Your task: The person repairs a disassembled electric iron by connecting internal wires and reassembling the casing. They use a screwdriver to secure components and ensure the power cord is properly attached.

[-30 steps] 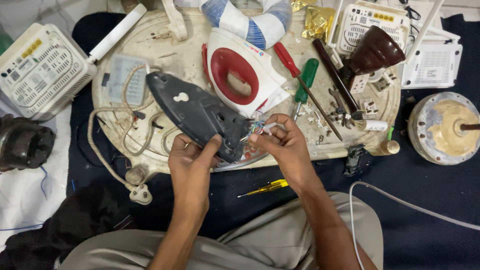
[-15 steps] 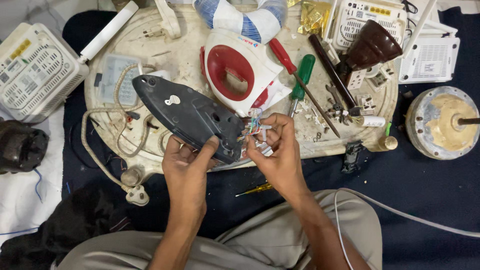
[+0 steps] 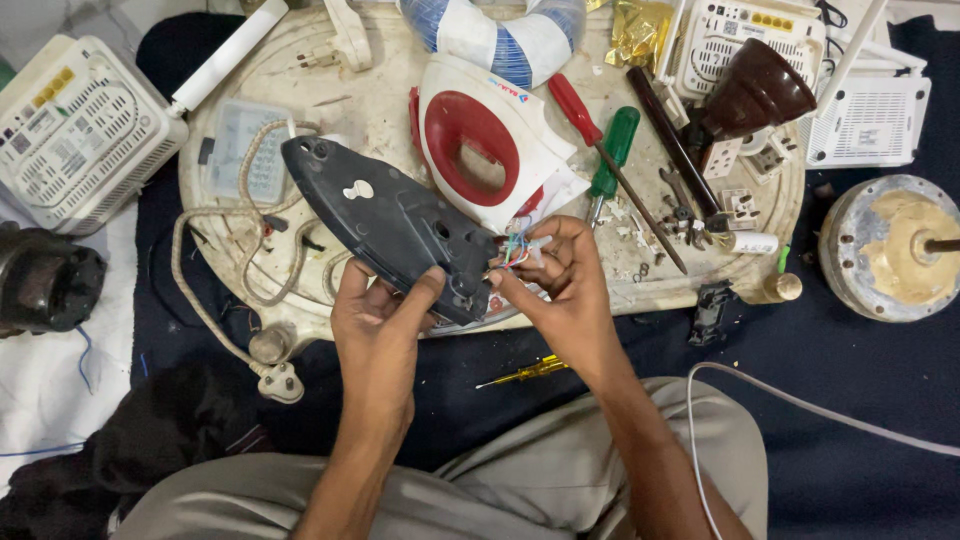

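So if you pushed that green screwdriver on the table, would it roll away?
Probably a little. The green screwdriver has a rounded handle and a thin stiff shaft, so it could roll. It likely would not get far: the red screwdriver lies right beside it, and small screws and parts litter the round table around its tip.

We see even, soft overhead light, fairly bright, with only faint shadows under the hands. Mild glare on the white iron cover (image 3: pixel 500 130). Focus is sharp centrally; slight wide-angle bending at edges. The dark cloth (image 3: pixel 850 400) loses detail.
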